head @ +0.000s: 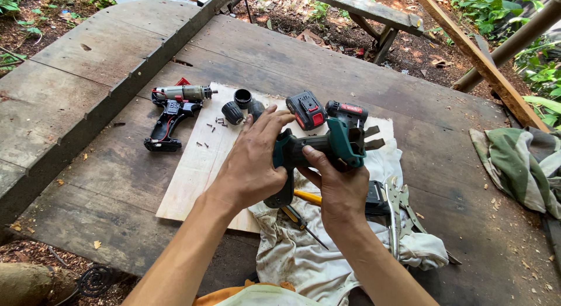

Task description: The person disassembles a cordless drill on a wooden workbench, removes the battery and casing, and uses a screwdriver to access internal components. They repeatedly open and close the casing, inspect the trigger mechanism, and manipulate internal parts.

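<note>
a: entry, largest first. weathered plank platform (117, 183) under everything. a pale plywood sheet (193, 177) lies on it; i take that sheet as my landmark.

b: next in size?

a: a stained white cloth (304, 253) overlapping the sheet's near right corner, spilling toward the person. well right of the sheet, a green striped cloth (520, 166) bunched at the platform edge.

b: the hands?

a: both above the sheet's right half. left hand (251, 163) curled over the rear of a teal power tool body (327, 148), fingers wrapped on top, gripping. right hand (336, 189) closed round the same body from below, thumb pressed up on its side. the tool is lifted clear of the sheet, its black handle hanging down toward the white cloth.

b: smaller items?

a: off the sheet's far left corner, an opened drill (172, 110) with motor exposed, resting on the planks. at the sheet's far edge, a black and red battery pack (307, 109) and black round housings (239, 107). right of the sheet on the white cloth, metal pliers (394, 207). a yellow-handled screwdriver (304, 218) at the sheet's near right edge, partly under the hands. smallest: loose dark screws (213, 128) on the sheet's far left part.
</note>
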